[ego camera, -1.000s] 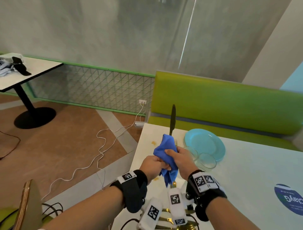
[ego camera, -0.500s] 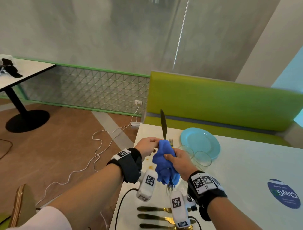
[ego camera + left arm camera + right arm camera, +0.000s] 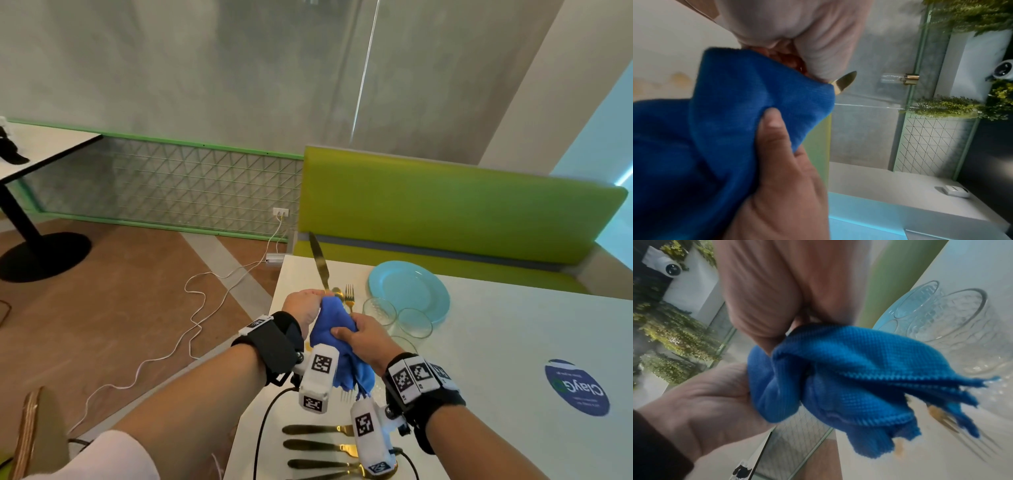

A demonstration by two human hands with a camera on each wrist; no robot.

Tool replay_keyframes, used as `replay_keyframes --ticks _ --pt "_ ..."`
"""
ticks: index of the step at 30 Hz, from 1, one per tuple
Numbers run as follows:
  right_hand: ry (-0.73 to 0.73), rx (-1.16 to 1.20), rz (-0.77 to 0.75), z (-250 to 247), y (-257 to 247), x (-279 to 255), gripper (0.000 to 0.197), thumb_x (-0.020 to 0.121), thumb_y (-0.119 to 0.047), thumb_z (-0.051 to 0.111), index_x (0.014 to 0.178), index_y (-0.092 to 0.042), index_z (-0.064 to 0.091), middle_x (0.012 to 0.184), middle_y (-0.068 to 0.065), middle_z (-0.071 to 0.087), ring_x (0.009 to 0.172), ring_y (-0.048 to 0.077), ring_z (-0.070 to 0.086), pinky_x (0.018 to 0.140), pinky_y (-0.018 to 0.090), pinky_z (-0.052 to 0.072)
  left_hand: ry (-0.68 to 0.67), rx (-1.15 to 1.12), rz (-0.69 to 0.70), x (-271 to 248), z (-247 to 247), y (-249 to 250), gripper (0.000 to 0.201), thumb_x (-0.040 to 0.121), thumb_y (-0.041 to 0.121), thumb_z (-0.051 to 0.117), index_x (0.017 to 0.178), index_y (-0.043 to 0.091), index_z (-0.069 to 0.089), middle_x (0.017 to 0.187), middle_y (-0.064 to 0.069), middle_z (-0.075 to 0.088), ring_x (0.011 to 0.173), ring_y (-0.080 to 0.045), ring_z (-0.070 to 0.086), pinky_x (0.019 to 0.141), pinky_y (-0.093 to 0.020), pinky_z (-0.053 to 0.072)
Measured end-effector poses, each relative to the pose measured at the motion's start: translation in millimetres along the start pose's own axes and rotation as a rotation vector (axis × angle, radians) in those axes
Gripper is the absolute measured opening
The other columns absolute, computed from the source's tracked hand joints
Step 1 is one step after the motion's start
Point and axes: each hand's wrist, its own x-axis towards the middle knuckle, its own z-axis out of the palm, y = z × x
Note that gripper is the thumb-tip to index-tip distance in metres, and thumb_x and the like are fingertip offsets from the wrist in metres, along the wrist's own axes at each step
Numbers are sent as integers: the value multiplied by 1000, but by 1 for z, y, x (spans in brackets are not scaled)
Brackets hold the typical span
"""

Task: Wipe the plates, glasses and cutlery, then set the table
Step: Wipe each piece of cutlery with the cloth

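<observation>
Cutlery (image 3: 337, 296) stands bunched in my left hand (image 3: 303, 308) above the table (image 3: 513, 342) edge, my right hand (image 3: 368, 339) squeezing the blue cloth (image 3: 334, 329) around it. Glasses (image 3: 397, 317) and a blue plate (image 3: 409, 291) sit just beyond; more knives (image 3: 317, 445) lie below my wrists.

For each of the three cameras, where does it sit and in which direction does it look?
Head: sits above, looks forward and down at the white table; both forearms and hands show.
Left wrist: looks along the left hand at the blue woven cloth; the right hand shows too.
Right wrist: looks along the right hand toward clear glasses.
All three share the cloth.
</observation>
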Motion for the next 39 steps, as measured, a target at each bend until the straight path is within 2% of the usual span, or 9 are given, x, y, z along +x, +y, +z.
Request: replay_keyframes --ticks 4,9,13,18,21,24,30,35,39 --pt "-81 -129 1 1 15 -12 13 85 -18 59 74 -16 52 78 4 57 75 17 53 70 31 46 65 -28 62 3 -9 4 31 91 14 59 118 -1 59 103 -4 55 100 -16 46 88 -26 34" --pt "-40 -173 41 -13 36 -25 11 85 -19 59 75 -17 54 70 -2 55 68 13 51 63 22 42 85 126 96 8 -37 11 15 88 13 64 101 7 62 102 -5 56 102 -18 47 85 -25 30" --pt "143 -130 32 -42 31 -23 16 86 -19 60 72 -14 54 68 2 54 70 19 51 61 27 40 -55 429 57 3 -47 -17 28 87 15 66 111 2 64 102 -5 58 100 -18 47 88 -27 35" --pt "291 -71 -11 -68 19 -32 24 88 -18 59 66 -14 50 64 2 50 63 18 46 54 24 36 -277 991 82 2 -52 -74 20 85 21 68 100 9 70 93 -2 62 87 -13 52 78 -22 37" --pt "302 -70 9 -69 24 -40 17 87 -20 60 76 -8 56 69 6 54 65 19 48 58 26 38 -411 1208 58 1 -48 -104 25 85 22 68 106 9 69 110 -4 68 89 -13 55 80 -21 41" --pt "303 -41 45 -66 35 -48 15 85 -20 62 76 -9 57 71 6 56 67 19 50 64 29 41 -481 1365 50 -1 -41 -122 28 85 25 67 111 13 67 116 -3 67 104 -19 61 88 -24 45" --pt "304 -8 116 -69 53 -60 18 85 -21 63 76 -7 56 72 8 56 66 19 49 63 29 40 -541 1505 122 -1 -16 -144 28 82 27 70 108 15 69 113 -3 69 106 -21 63 95 -28 48" --pt "302 -8 138 -77 59 -63 20 85 -22 63 72 -10 54 69 6 54 65 18 48 60 27 38 -480 1546 205 5 -2 -151 18 81 29 71 96 17 69 107 0 70 104 -19 62 91 -25 42" --pt "311 25 143 -84 58 -59 23 85 -21 63 65 -16 52 63 -1 53 60 13 47 59 23 39 -391 1475 180 22 3 -135 29 80 38 70 99 18 62 114 -1 64 106 -22 58 93 -30 40"
